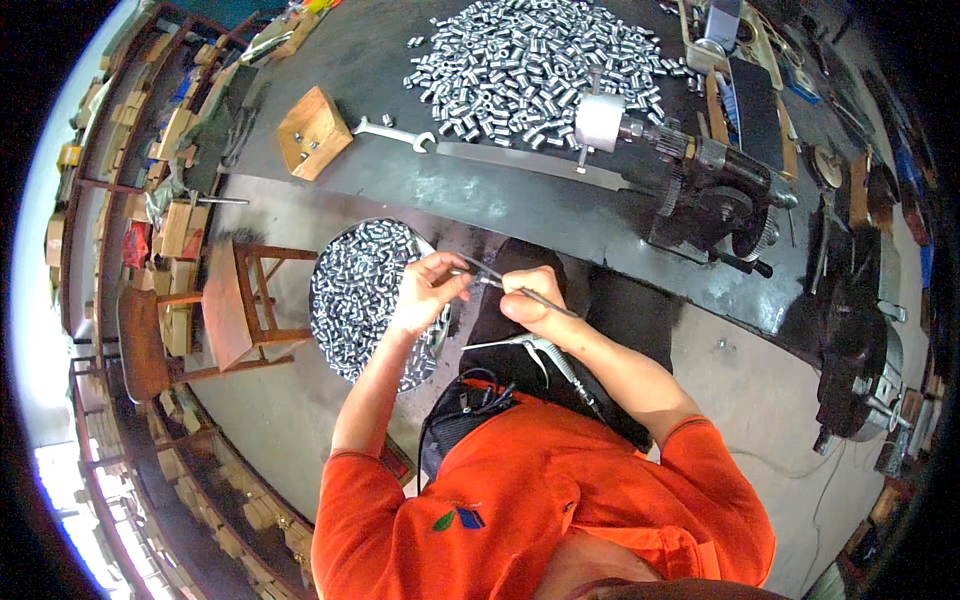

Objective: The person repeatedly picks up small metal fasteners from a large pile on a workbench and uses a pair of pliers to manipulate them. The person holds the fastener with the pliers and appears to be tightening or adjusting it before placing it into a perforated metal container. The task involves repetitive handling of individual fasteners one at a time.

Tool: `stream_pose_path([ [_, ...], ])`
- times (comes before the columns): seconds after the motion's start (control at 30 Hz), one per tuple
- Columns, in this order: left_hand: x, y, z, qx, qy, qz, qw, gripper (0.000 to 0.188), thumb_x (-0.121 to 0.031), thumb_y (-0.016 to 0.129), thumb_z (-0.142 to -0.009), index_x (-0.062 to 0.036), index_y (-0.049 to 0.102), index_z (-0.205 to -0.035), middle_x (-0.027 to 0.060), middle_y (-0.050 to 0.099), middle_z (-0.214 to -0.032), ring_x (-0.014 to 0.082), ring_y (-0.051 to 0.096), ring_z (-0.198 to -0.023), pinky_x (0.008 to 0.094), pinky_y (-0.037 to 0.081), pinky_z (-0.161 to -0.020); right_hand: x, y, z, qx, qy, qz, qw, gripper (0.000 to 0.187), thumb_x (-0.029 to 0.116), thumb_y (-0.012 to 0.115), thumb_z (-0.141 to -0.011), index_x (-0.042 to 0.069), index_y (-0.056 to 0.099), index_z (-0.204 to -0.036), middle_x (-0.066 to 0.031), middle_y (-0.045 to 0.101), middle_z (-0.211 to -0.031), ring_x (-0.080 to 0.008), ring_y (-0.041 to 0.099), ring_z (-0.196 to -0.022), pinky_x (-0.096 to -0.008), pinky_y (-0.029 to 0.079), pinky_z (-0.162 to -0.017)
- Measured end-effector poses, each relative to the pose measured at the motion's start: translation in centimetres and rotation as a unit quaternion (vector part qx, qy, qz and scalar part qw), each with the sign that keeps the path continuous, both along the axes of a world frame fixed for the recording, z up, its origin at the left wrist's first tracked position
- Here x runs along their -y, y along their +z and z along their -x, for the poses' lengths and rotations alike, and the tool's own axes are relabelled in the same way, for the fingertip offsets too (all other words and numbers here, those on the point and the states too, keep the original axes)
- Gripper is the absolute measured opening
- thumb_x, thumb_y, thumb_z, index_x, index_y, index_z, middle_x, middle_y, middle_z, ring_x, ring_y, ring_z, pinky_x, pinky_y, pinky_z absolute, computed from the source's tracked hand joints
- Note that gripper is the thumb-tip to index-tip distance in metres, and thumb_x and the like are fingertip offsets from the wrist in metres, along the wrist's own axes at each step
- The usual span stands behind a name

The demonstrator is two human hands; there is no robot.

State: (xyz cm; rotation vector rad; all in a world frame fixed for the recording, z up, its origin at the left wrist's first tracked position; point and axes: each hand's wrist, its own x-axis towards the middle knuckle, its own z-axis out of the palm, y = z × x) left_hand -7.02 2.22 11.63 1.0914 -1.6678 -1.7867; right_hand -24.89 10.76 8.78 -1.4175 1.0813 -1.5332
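Observation:
In front of my lap, my right hand (533, 298) is closed around a slim grey metal bar-shaped tool (550, 304). The tool slants from beyond my left fingertips to past my right wrist. My left hand (432, 288) is pinched beside the tool's far end; what its fingertips grip is too small to make out. A small shiny metal piece (486, 278) shows between the two hands, against the tool. Below them, an air blow gun (540, 352) with a coiled hose lies across my lap. Left of my legs stands a round container (430, 240) full of short metal sleeves (362, 290).
On the dark workbench (460, 195) lie a large heap of metal sleeves (530, 65), a wooden box (313, 135) and a spanner (395, 133). A geared machine (715, 195) is mounted at its right. A wooden chair (235, 305) stands left, before shelving (110, 200).

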Motion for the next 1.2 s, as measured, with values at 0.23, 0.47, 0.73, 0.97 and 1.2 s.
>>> stream_pose_path([
  [0.23,2.2,-2.4,-3.2,0.315,0.001,0.414,0.854,0.018,-0.002,0.066,-0.061,-0.0025,0.063,-0.079,0.0066,0.051,-0.06,0.0169,0.051,-0.05,0.0299,0.041,-0.049,-0.1,-1.7,-0.9,0.068,0.094,0.036,0.993,0.035,0.024,0.056,-0.067,0.004,0.031,-0.052,-0.0045,0.024,-0.047,-0.0126,0.027,-0.041,-0.0313,0.021,-0.041],
  [0.47,2.1,-2.5,-2.4,0.297,-0.016,0.453,0.84,0.02,-0.002,0.068,-0.059,-0.0047,0.062,-0.078,0.0053,0.05,-0.06,0.0182,0.05,-0.049,0.0307,0.041,-0.048,-0.1,-2.0,-0.3,0.126,0.119,-0.07,0.982,0.024,0.016,0.053,-0.066,0.003,0.04,-0.049,-0.0039,0.041,-0.044,-0.0099,0.041,-0.039,-0.0286,0.029,-0.039],
  [0.73,0.9,-2.7,-1.6,0.267,-0.067,0.51,0.815,0.016,-0.006,0.066,-0.061,-0.006,0.062,-0.077,0.0069,0.055,-0.065,0.022,0.057,-0.054,0.0338,0.045,-0.05,0.2,-0.9,0.1,0.115,0.168,-0.134,0.97,0.025,0.017,0.053,-0.068,0.003,0.042,-0.05,-0.0028,0.044,-0.044,-0.0106,0.047,-0.04,-0.0261,0.036,-0.039],
  [0.97,1.3,-2.4,-1.2,0.296,-0.039,0.422,0.856,0.023,-0.011,0.066,-0.064,-0.0062,0.064,-0.086,0.0114,0.061,-0.073,0.0271,0.061,-0.063,0.0369,0.048,-0.058,0.3,-1.5,-0.3,-0.117,0.091,0.158,0.976,0.028,0.015,0.061,-0.062,0.006,0.036,-0.053,-0.0108,0.038,-0.049,-0.0301,0.044,-0.043,-0.0395,0.032,-0.042],
  [1.2,6.8,2.7,1.5,0.256,-0.039,0.474,0.842,0.015,-0.006,0.071,-0.068,-0.0004,0.065,-0.08,0.0021,0.047,-0.049,0.007,0.043,-0.045,0.0245,0.035,-0.043,0.0,-2.4,-0.5,0.014,0.087,0.04,0.995,0.023,0.011,0.061,-0.062,0.006,0.04,-0.053,-0.0074,0.036,-0.05,-0.0224,0.04,-0.042,-0.0326,0.03,-0.04],
])
